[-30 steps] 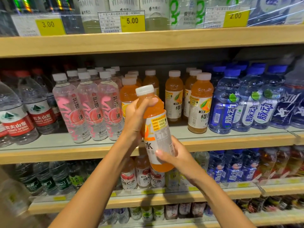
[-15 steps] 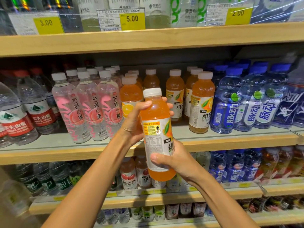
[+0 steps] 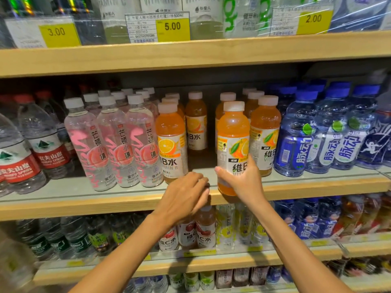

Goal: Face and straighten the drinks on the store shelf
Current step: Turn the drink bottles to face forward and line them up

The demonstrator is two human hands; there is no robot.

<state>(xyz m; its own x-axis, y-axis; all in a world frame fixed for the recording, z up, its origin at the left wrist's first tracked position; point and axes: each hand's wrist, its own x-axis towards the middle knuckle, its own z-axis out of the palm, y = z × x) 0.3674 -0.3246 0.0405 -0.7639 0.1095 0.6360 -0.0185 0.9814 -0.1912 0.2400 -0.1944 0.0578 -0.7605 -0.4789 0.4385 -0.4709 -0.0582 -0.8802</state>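
Note:
An orange vitamin drink bottle (image 3: pixel 232 136) with a white cap is upright at the front edge of the middle shelf (image 3: pixel 105 204), label facing me. My right hand (image 3: pixel 243 180) grips its lower half. My left hand (image 3: pixel 184 199) hovers just left of it over the shelf lip, fingers loosely curled, holding nothing. More orange bottles stand around it: one front left (image 3: pixel 171 142), one front right (image 3: pixel 265 134), others behind. A gap lies between the left and right orange rows.
Pink-labelled clear bottles (image 3: pixel 118 144) stand left of the orange ones, red-labelled water (image 3: pixel 44 144) farther left, blue-capped bottles (image 3: pixel 300 134) to the right. The upper shelf board (image 3: pixel 190 53) carries yellow price tags. A lower shelf (image 3: pixel 211 263) holds more drinks.
The orange bottle went from in front of me up and right to the shelf edge, turned label forward. My left hand let go of its neck and dropped beside it.

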